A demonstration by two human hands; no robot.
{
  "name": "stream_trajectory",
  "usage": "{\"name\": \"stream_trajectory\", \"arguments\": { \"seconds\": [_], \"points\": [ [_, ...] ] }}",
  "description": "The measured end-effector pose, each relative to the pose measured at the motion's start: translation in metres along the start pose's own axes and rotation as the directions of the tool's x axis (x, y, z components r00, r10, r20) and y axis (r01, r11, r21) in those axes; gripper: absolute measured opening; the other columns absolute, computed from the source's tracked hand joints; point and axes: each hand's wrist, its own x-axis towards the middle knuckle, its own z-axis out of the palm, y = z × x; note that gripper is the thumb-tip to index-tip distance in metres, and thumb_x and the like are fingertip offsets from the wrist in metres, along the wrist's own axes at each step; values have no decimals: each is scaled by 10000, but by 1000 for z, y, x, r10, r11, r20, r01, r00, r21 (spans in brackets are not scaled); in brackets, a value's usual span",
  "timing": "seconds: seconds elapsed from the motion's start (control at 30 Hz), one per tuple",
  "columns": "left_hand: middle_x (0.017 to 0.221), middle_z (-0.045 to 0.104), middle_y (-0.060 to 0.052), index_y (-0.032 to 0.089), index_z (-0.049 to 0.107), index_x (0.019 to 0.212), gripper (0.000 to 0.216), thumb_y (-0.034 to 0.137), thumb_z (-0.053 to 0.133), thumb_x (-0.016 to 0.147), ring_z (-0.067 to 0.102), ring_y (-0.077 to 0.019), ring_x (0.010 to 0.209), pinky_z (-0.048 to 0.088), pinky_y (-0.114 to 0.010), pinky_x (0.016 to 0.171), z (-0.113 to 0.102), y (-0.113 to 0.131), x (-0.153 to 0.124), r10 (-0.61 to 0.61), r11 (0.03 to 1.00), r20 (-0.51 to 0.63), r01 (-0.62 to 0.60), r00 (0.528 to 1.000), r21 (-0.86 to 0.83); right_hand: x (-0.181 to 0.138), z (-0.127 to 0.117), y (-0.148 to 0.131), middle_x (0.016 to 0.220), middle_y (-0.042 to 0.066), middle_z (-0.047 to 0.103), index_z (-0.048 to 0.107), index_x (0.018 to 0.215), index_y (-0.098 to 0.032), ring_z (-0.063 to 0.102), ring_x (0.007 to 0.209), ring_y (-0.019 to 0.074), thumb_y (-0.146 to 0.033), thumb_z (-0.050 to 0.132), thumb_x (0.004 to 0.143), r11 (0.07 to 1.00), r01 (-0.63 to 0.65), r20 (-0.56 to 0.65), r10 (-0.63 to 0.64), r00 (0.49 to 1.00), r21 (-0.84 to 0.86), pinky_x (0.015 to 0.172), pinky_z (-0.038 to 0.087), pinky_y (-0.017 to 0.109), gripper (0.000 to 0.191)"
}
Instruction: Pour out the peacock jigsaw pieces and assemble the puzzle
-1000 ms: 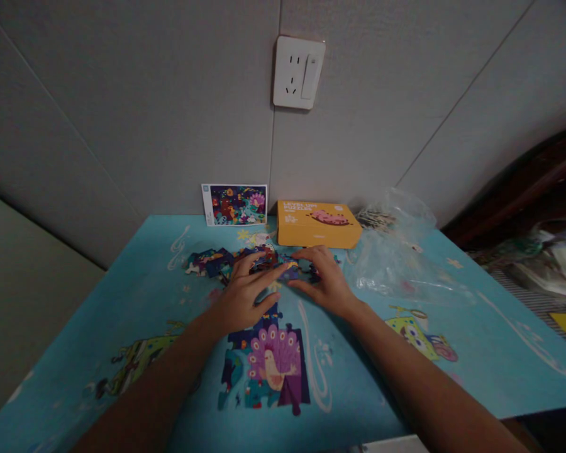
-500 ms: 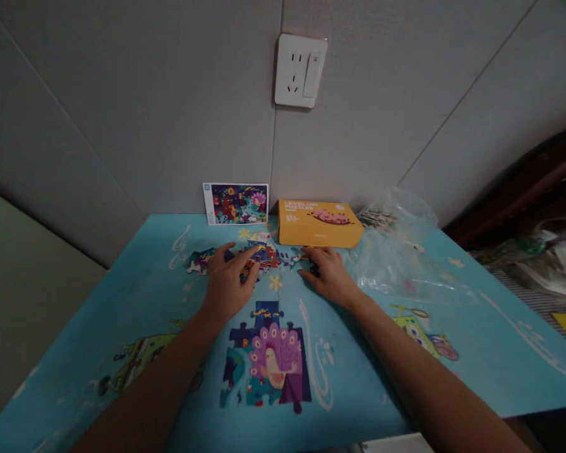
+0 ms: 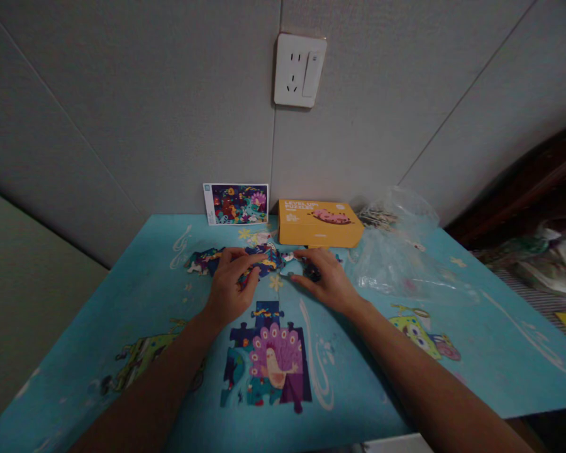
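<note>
My left hand (image 3: 231,286) is over a pile of loose jigsaw pieces (image 3: 200,261) on the far part of the table. Its thumb and index finger are apart, with the fingertips touching or just above the pieces. To the right, my right hand (image 3: 327,280) is also low over the pieces, its thumb and fingers spread; some dark pieces (image 3: 312,272) show beneath its palm. Nearer to me lies a joined jigsaw section (image 3: 276,362) with a purple peacock, dark blue pieces extending from its top. Neither hand touches that section.
A picture card (image 3: 239,204) leans on the wall behind the pieces. Beside it stands a yellow puzzle box (image 3: 319,224). Crumpled clear plastic bags (image 3: 396,264) lie right of the box. The blue tablecloth (image 3: 358,377) has printed cartoon figures. A socket (image 3: 300,70) is on the wall.
My right hand has shifted slightly, its thumb and fingers reaching further left and spreading apart. Some loose pieces between the hands have shifted. The peacock section stays put.
</note>
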Motion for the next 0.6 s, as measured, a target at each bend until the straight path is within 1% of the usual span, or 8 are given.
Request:
{"name": "stream_trajectory", "arguments": {
  "seconds": [0.1, 0.17, 0.23, 0.3, 0.43, 0.6],
  "points": [
    [954, 667, -63, 188, 541, 1280, 404, 148, 535, 878, 548, -214, 986, 473, -380, 907, 0, 4, -1, 17, 997, 61, -12, 998, -80, -2, 1, -5, 1094, 104, 651, 531, 1259, -230, 592, 1001, 247, -385, 649, 853, 997, 44, 39, -46, 998, 56, 850, 474, 404, 451],
    [924, 662, -63, 179, 526, 1297, 421, 145, 534, 878, 539, -221, 1000, 473, -377, 903, 1, 5, -3, 47, 993, 124, -33, 991, -112, -4, 4, -9, 1126, 107, 644, 507, 1273, -223, 598, 1007, 239, -388, 648, 856, 992, 77, 88, -86, 992, 99, 855, 483, 394, 470],
    [893, 650, -63, 180, 593, 1201, 327, 147, 534, 880, 536, -221, 991, 482, -361, 877, 3, 5, -4, 82, 989, 165, -59, 983, -138, -6, 8, -14, 1145, 111, 641, 487, 1282, -219, 604, 1019, 238, -390, 652, 853, 984, 103, 136, -123, 983, 144, 859, 492, 391, 491],
    [865, 640, -60, 181, 637, 1087, 230, 146, 541, 880, 535, -218, 977, 486, -349, 858, 4, 4, -5, 96, 987, 170, -72, 981, -144, -8, 11, -18, 1154, 116, 636, 476, 1284, -219, 605, 1036, 243, -388, 652, 851, 977, 108, 163, -139, 977, 182, 867, 500, 394, 497],
    [882, 645, -58, 184, 622, 1004, 159, 136, 555, 868, 530, -218, 971, 476, -361, 861, 3, 4, -4, 94, 990, 157, -75, 983, -121, -9, 15, -22, 1139, 116, 630, 481, 1260, -217, 601, 1050, 245, -390, 636, 860, 971, 111, 172, -149, 974, 212, 895, 500, 401, 462],
    [1038, 639, -73, 177, 577, 916, 92, 115, 553, 853, 528, -218, 1011, 414, -429, 969, -1, 8, 1, 125, 983, 192, -96, 973, -154, -7, 17, -20, 1150, 128, 618, 479, 1244, -185, 582, 1088, 235, -368, 615, 879, 959, 176, 135, -209, 969, 222, 933, 486, 382, 431]
  ]
}}
